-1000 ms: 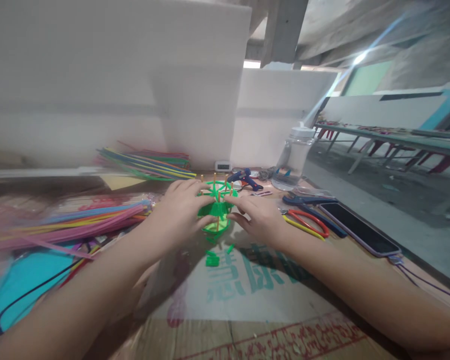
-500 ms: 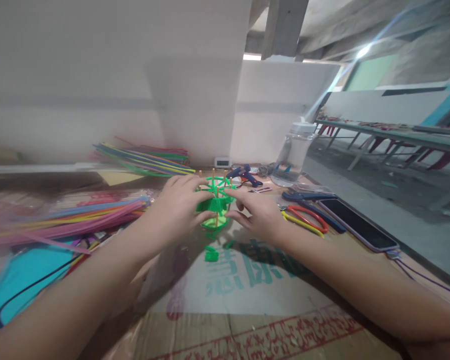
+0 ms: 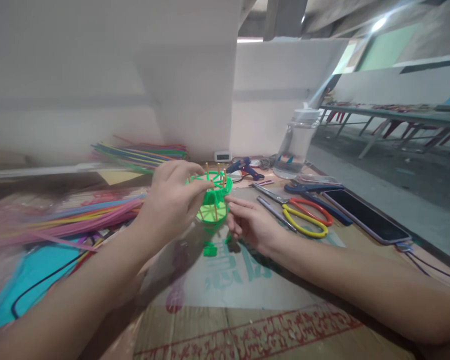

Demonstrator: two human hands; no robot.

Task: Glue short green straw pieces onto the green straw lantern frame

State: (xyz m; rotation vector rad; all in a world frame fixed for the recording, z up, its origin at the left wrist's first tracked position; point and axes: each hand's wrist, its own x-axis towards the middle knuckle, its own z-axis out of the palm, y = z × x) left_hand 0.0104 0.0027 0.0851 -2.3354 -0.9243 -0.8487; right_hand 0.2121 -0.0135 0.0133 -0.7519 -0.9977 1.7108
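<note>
A small two-tiered model of green pipe cleaners and thin wooden sticks [image 3: 213, 196] stands on the table, with a spoked ring on top and a light green disc below. My left hand [image 3: 174, 197] is closed on its upper left side, thumb and fingers around the sticks there; the fingertips are partly hidden. Close against the model's right side, my right hand [image 3: 251, 220] has its fingers curled together; what they pinch, if anything, is hidden. Small green pieces [image 3: 210, 249] lie on the sheet in front.
Scissors with red and yellow handles [image 3: 307, 220], a phone [image 3: 367, 216], blue-handled pliers [image 3: 322, 200], a glue gun [image 3: 245, 168] and a water bottle [image 3: 297, 145] lie or stand at right. Colourful pipe cleaners [image 3: 97, 215] fill the left. A wall [image 3: 112, 100] rises behind.
My right hand has shifted down along the model's right side, its fingers now curled closer together. My left hand has moved slightly left and up, and the model leans or turns a little. The view has shifted.
</note>
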